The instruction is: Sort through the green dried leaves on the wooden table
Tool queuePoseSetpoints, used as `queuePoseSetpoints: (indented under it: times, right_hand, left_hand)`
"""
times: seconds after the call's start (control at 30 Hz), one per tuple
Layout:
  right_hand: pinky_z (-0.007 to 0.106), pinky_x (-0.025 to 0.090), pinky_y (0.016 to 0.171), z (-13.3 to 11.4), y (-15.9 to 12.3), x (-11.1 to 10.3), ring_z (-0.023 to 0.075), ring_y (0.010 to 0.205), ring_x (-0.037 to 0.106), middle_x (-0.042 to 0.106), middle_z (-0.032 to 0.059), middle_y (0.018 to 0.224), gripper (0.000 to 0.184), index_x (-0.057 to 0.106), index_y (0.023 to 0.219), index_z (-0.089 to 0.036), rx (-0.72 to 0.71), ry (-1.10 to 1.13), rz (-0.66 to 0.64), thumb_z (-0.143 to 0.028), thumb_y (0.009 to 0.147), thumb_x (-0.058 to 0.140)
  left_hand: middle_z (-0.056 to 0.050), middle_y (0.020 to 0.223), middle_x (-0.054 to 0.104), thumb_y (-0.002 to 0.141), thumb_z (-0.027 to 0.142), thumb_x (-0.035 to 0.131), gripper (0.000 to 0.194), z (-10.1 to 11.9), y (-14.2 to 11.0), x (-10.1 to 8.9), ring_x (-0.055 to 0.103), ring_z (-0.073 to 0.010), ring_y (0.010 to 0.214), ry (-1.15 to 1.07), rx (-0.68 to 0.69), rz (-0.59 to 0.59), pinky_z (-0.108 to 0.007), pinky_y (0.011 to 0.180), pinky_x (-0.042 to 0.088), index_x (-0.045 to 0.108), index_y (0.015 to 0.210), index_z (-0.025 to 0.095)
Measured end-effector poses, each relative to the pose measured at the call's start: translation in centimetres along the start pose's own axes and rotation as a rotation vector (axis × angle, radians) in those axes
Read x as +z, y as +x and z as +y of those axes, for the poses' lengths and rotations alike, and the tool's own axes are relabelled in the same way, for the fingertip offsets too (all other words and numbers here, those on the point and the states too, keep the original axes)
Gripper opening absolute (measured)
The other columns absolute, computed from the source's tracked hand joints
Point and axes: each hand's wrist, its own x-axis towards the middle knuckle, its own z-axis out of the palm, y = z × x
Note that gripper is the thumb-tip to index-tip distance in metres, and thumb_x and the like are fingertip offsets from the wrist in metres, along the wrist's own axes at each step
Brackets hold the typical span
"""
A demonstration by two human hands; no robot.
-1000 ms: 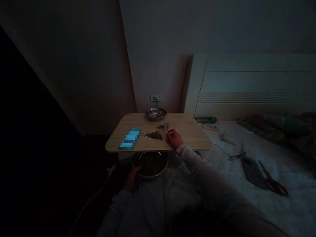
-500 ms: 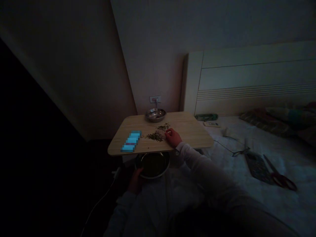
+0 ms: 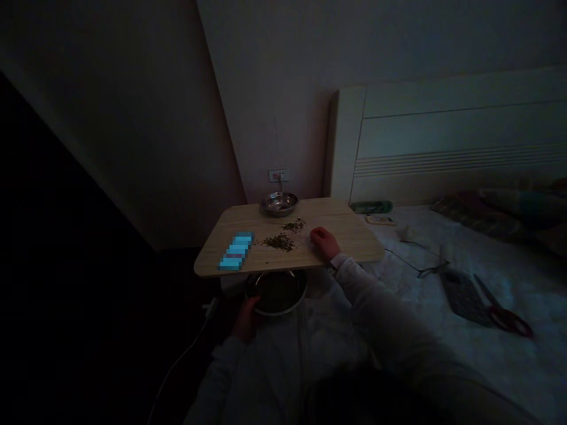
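Note:
My left hand (image 3: 246, 320) grips the near left rim of a metal basin (image 3: 290, 308), which sits low under the table's front edge. Its inside is dark, so its contents cannot be made out. My right hand (image 3: 325, 243) rests over the right part of the small wooden table (image 3: 349, 224), fingers curled together; anything inside them is hidden. To its left lie two loose piles of small dark bits, like dried seeds or peppercorns: a nearer pile (image 3: 280, 242) and a smaller farther pile (image 3: 294, 226). A shiny metal bowl (image 3: 280, 204) stands at the table's back.
A phone with a lit, blurred screen (image 3: 237, 252) lies on the table's left. On the bed (image 3: 411, 307) at right are red-handled scissors (image 3: 509, 320), a dark patterned flat pouch (image 3: 465, 298), a cable (image 3: 419, 271), a remote control (image 3: 380, 221) and a green item (image 3: 372, 207).
My right hand has moved right, away from the nearer pile, over bare tabletop. My left hand still holds the basin. The view has shifted slightly.

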Motion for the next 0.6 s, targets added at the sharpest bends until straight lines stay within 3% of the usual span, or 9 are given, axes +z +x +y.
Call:
queuePoseSetpoints:
  times: [0.13, 0.37, 0.6]
  right_hand:
    - [0.027, 0.041, 0.068, -0.3, -0.2, -0.3, 0.0142, 0.065, 0.051, 0.054, -0.0032, 0.062, 0.006, 0.051, 0.068, -0.021, 0.015, -0.066, 0.03, -0.027, 0.066, 0.05]
    - [0.024, 0.041, 0.065, -1.2, -1.1, 0.2, 0.0124, 0.064, 0.052, 0.057, -0.0038, 0.061, 0.003, 0.054, 0.067, -0.02, 0.009, -0.169, -0.059, -0.019, 0.068, 0.052]
    - [0.022, 0.042, 0.062, -1.4, -1.4, 0.3, 0.0107, 0.059, 0.053, 0.057, -0.0049, 0.058, 0.004, 0.057, 0.067, -0.018, 0.036, -0.061, -0.148, -0.016, 0.067, 0.054]
  left_hand:
    - [-0.01, 0.097, 0.075, 0.081, 0.014, 0.059, 0.018, 0.4, -0.3, -0.2, 0.07, -0.0269, 0.098, 0.02, -0.036, -0.009, -0.039, 0.082, 0.057, 0.066, 0.098, 0.016]
    - [-0.009, 0.097, 0.075, 0.076, 0.018, 0.067, 0.026, 0.0, 0.8, -1.8, 0.069, -0.0265, 0.102, 0.044, -0.007, -0.01, -0.036, 0.086, 0.055, 0.067, 0.102, 0.018]
    - [-0.007, 0.086, 0.075, 0.085, 0.014, 0.055, 0.012, 0.5, -0.8, 0.2, 0.071, -0.0242, 0.094, -0.003, -0.043, 0.015, -0.035, 0.081, 0.057, 0.066, 0.085, 0.017]
